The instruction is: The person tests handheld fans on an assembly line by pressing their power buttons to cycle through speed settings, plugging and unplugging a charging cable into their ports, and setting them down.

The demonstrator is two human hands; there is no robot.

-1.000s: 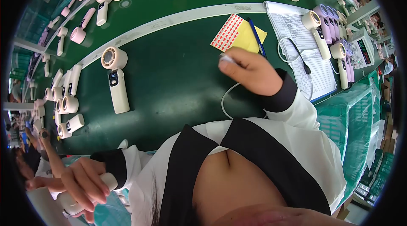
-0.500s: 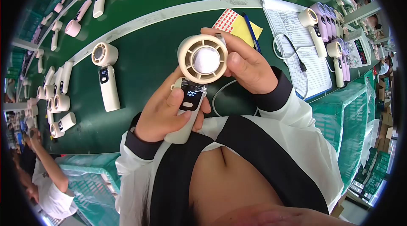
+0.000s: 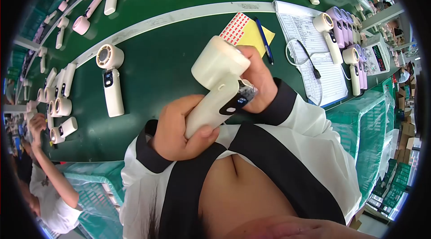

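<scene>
A cream handheld fan (image 3: pixel 215 93) is tilted in front of my chest, its round head up and its small display lit. My left hand (image 3: pixel 182 129) is wrapped round the fan's handle. Behind the fan head, my right hand (image 3: pixel 260 77) is partly hidden, its fingers bent against the head's right side. Whether the white plug is between those fingers cannot be made out. Past the hands lie a red-and-white sticker sheet (image 3: pixel 235 27), a yellow paper (image 3: pixel 256 37) and a blue pen (image 3: pixel 264 40). Another cream fan (image 3: pixel 112 86) lies on the green table to the left.
Papers on a clipboard (image 3: pixel 298 28) carry a cable (image 3: pixel 310 57) and a fan (image 3: pixel 330 37). Purple fans (image 3: pixel 343 28) and a meter box (image 3: pixel 377 55) stand at the right. More fans (image 3: pixel 60 106) lie far left. A co-worker's arm (image 3: pixel 56 171) and green crates (image 3: pixel 96 194) are at the lower left.
My left hand has brought the fan up from the lower left to my right hand. Since half a second ago, the fan has been turned so its front grille faces away and its handle slants.
</scene>
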